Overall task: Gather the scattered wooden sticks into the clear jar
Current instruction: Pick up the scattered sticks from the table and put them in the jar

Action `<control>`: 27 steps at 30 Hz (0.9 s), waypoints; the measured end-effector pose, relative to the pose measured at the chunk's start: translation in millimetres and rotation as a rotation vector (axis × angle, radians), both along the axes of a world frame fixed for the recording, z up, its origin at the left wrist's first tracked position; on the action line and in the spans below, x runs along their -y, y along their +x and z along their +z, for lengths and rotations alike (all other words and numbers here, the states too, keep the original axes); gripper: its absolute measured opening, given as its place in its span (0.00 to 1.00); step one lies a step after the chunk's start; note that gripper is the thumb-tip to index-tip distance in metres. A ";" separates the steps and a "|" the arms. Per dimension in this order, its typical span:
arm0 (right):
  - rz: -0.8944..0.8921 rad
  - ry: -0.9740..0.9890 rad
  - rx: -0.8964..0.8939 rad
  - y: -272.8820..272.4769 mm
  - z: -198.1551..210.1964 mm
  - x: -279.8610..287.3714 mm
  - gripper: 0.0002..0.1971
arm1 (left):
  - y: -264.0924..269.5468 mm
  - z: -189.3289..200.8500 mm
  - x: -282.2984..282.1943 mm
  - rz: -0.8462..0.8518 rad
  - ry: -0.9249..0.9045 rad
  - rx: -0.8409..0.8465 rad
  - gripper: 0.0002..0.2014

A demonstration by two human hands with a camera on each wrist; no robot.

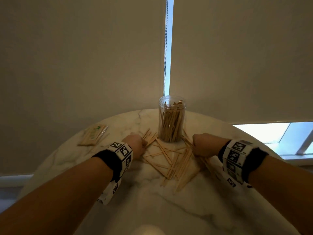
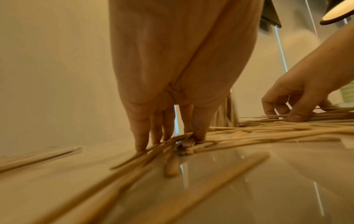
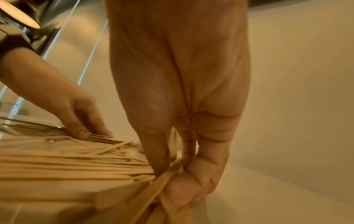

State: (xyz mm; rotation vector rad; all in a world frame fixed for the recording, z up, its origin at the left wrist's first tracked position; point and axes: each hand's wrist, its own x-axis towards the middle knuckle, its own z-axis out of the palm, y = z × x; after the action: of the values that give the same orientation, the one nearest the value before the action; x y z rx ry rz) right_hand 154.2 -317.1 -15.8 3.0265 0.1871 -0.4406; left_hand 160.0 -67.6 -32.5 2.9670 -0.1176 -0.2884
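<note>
L hand [image 1: 135, 144] + R hand [image 1: 202, 144] each pinch sticks [image 1: 171, 160] on table [image 1: 152, 209], flanking jar [image 1: 171, 119].

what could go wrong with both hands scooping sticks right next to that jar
The jar stands upright among the sticks, between both hands; a sweeping left hand or right hand might knock it over. The right hand pinches a splayed bunch, so some may slip free. Sticks near the table edge could roll off.

A round marble table [image 1: 152, 206] carries a clear jar [image 1: 171, 119] of sticks at twelve o'clock, scattered wooden sticks [image 1: 171, 160] at centre, and a wrapped stick packet [image 1: 92, 135] at ten o'clock.
</note>
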 end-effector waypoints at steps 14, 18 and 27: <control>-0.209 0.257 0.039 -98.7 5.3 -14.8 0.09 | -79.7 1.4 -14.6 0.170 0.001 0.034 0.10; -0.286 0.377 0.020 -95.0 7.0 -7.0 0.07 | -77.0 2.9 -14.7 0.199 -0.015 0.039 0.10; -0.278 0.871 0.184 -96.3 38.0 -10.6 0.07 | -72.2 33.1 -16.3 0.308 -0.491 0.155 0.18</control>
State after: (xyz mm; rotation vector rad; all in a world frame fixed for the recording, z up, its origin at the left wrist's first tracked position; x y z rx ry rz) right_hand 57.9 -306.5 22.2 3.9493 -0.0894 -0.0884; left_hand 87.8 -51.3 0.5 2.4655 0.2191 0.0136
